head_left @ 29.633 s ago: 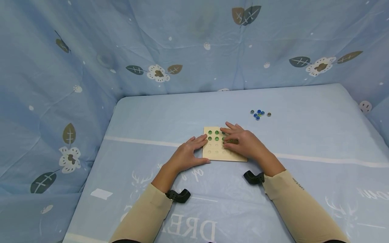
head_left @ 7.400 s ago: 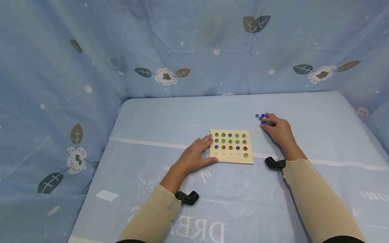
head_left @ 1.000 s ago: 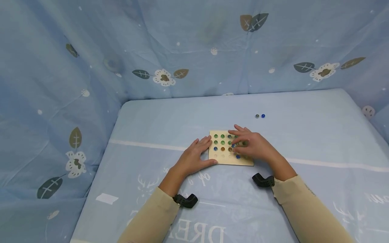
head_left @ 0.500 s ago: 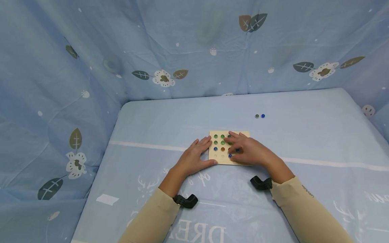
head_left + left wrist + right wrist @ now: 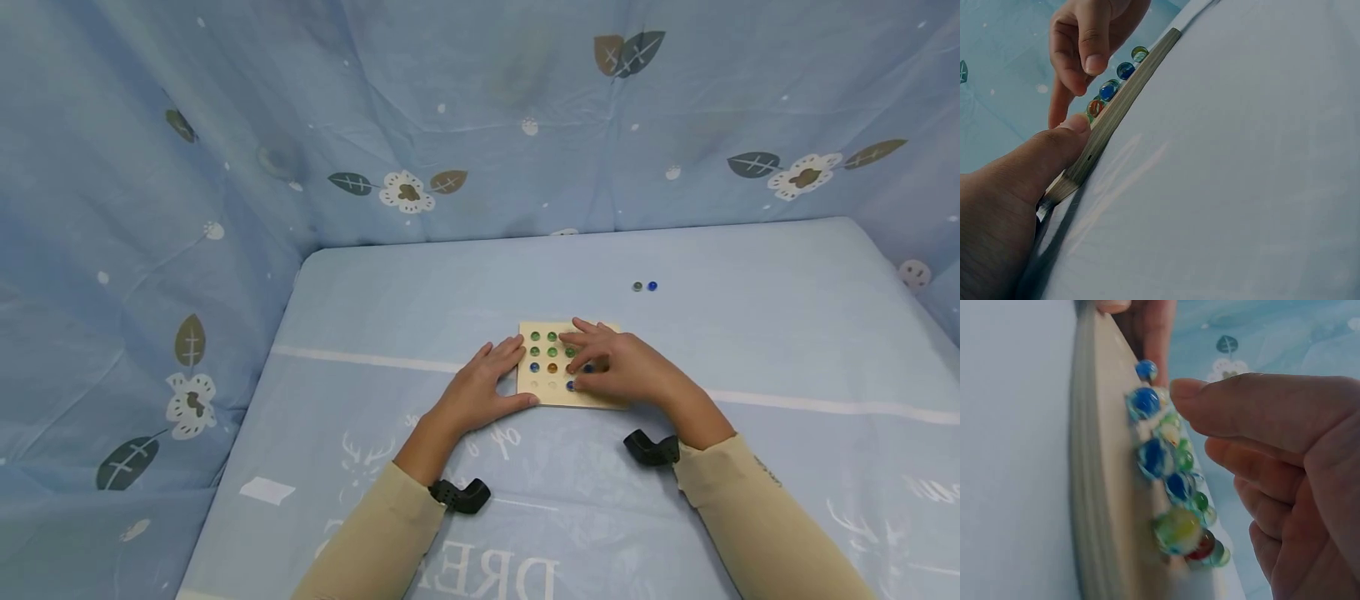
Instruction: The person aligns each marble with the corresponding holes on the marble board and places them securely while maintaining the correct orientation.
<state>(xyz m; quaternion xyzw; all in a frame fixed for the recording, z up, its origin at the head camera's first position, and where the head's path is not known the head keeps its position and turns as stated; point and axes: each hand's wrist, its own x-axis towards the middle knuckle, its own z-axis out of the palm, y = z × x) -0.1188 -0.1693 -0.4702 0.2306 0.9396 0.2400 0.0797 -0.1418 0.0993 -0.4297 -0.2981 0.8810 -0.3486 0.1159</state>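
Note:
A light wooden board (image 5: 555,397) with round hollows lies flat, marbles sitting in most visible ones. My left hand (image 5: 480,388) rests against its left side, fingers spread, thumb along the front corner. Over the board's right half hovers my right hand (image 5: 628,367), hiding the marbles beneath it. In the right wrist view its thumb (image 5: 1210,403) stands slightly apart from a blue marble (image 5: 1145,402). That front row also shows a second blue marble (image 5: 1155,456) and a yellow-green marble (image 5: 1177,531). Two hollows at front left hold no marble.
A grey-green marble (image 5: 637,286) and a blue marble (image 5: 652,286) lie behind the board to the right. Light blue cloth (image 5: 420,292) covers the table. A patterned curtain (image 5: 480,100) rises along the back and left.
Within the last second my right hand sets a blue marble into the front row and loosens from it. Since the oldest frame, the board has filled and the loose group has shrunk to two.

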